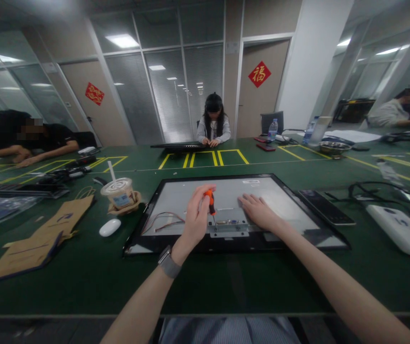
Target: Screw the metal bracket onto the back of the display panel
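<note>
An opened monitor panel (183, 191) with a black frame lies on the green table in front of me. My left hand (198, 212), with a watch on its wrist, is closed around an orange and black screwdriver (211, 201). The screwdriver stands nearly upright, its shaft pointing down at a metal bracket with ports (228, 228) near the panel's front edge. Whether the tip touches a screw is too small to tell. My right hand (258, 210) lies flat on the panel to the right of the bracket, fingers stretched out. Thin cables (165, 220) run along the panel's left part.
Left of the panel are a lidded drink cup (120, 193) with a straw, a white mouse (110, 228) and a brown paper bag (43, 234). To the right lie a phone (326, 207), black cables (365, 188) and a white device (401, 229). A person (213, 119) sits opposite.
</note>
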`<state>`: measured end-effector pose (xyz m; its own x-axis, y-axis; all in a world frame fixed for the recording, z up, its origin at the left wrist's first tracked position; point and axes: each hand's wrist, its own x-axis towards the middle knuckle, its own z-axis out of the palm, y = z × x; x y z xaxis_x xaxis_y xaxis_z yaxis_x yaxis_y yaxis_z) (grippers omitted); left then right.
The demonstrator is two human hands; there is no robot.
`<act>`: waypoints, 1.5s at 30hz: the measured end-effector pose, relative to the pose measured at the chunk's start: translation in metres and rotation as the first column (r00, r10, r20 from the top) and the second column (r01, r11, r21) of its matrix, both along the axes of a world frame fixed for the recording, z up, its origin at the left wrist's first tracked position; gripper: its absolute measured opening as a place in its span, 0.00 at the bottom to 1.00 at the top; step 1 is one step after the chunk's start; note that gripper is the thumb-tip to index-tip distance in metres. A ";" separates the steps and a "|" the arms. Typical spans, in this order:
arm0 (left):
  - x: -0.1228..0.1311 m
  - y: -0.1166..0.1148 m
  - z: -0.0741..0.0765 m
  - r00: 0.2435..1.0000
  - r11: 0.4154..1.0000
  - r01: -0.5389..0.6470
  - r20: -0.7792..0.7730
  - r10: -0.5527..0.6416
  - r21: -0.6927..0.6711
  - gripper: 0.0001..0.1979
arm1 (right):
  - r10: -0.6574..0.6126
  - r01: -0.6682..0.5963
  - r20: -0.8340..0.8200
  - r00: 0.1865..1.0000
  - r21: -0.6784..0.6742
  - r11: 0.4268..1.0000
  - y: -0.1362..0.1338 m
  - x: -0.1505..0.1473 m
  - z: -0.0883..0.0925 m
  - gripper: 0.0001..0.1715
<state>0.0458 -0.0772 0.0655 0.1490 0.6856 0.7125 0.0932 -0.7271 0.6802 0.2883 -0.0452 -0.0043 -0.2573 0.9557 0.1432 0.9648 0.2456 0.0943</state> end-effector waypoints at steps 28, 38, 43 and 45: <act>-0.005 0.006 0.003 0.999 1.000 -0.022 -0.048 0.023 0.015 0.14 | 0.004 -0.004 -0.008 1.000 -0.002 1.000 -0.001 0.000 0.002 0.27; -0.007 0.006 0.006 0.991 0.999 0.034 -0.129 -0.034 -0.006 0.17 | -0.015 0.015 -0.003 1.000 -0.025 1.000 -0.001 -0.001 0.003 0.27; -0.007 0.005 0.007 0.984 0.994 -0.079 -0.157 0.090 0.073 0.11 | -0.003 0.003 0.009 1.000 -0.022 1.000 -0.003 -0.002 0.004 0.27; -0.007 0.005 0.007 0.987 0.995 -0.081 -0.133 0.088 0.064 0.10 | -0.005 0.005 0.008 1.000 -0.023 1.000 -0.003 -0.002 0.004 0.27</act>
